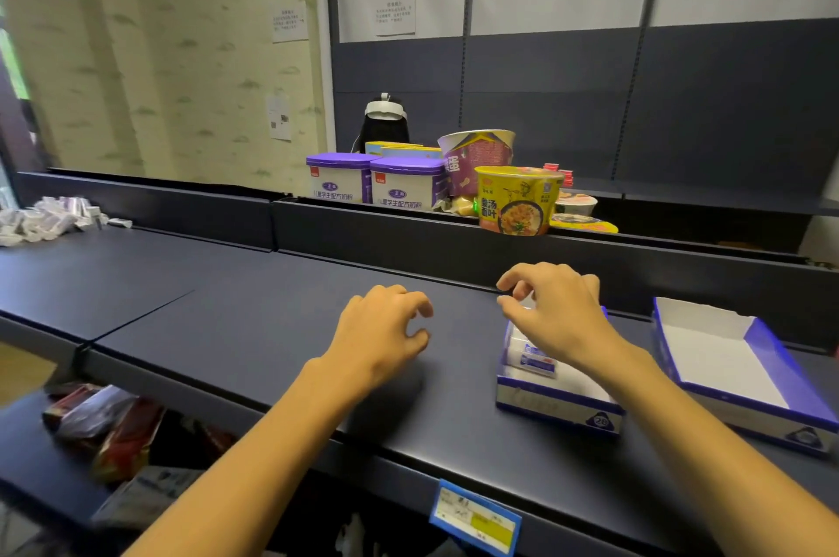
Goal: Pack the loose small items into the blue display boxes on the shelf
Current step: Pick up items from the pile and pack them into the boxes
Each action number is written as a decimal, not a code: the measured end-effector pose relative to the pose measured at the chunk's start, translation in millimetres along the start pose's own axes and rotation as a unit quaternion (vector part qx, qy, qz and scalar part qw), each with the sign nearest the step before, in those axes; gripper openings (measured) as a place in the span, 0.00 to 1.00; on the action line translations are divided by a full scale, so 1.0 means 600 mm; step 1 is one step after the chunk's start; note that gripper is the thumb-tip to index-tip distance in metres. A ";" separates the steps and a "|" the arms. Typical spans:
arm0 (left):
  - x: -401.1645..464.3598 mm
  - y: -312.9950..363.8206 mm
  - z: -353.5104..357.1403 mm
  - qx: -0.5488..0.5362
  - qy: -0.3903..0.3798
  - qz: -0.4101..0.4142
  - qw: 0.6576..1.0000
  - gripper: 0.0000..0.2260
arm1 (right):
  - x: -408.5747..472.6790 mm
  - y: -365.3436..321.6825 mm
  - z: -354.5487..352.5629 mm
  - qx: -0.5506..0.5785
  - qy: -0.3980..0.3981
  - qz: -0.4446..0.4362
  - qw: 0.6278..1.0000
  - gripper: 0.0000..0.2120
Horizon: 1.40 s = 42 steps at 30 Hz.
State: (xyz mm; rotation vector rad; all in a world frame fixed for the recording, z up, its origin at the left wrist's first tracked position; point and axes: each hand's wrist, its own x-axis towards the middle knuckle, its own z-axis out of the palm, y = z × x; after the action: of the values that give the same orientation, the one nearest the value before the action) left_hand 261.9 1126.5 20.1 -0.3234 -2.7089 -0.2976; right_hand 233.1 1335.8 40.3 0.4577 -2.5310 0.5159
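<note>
Hovering over the near blue display box (556,397) — already holding a few packets (538,360) — the right hand (556,320) has loosely curled fingers, apparently empty. Left of that box, the left hand (386,334) is likewise curled, holding nothing. Far left of it lies the loose pile (45,218) — probably light, crinkly sachets, best pinched by their edges.

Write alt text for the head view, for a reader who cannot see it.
A person's right hand hovers over a partly filled blue display box on a dark shelf, while the left hand hangs loosely curled, holding nothing. An empty blue box sits further right; loose white packets lie piled far left.
</note>
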 end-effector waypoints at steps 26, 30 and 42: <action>-0.169 -0.524 -0.178 0.039 0.017 -0.054 0.998 0.12 | 0.081 -0.510 0.272 0.008 -0.031 -0.067 0.997 0.12; -0.190 -0.593 -0.187 0.039 0.021 -0.082 0.996 0.12 | 0.104 -0.562 0.311 0.022 -0.041 -0.081 0.996 0.12; -0.206 -0.829 -0.233 0.056 0.033 -0.122 0.990 0.11 | 0.211 -0.728 0.454 0.042 -0.071 -0.108 0.991 0.12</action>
State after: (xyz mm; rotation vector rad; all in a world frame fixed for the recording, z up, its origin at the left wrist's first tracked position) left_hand 290.7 596.2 15.8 0.0496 -2.6865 -0.2185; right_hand 197.3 807.6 9.0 0.8164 -2.5577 0.5250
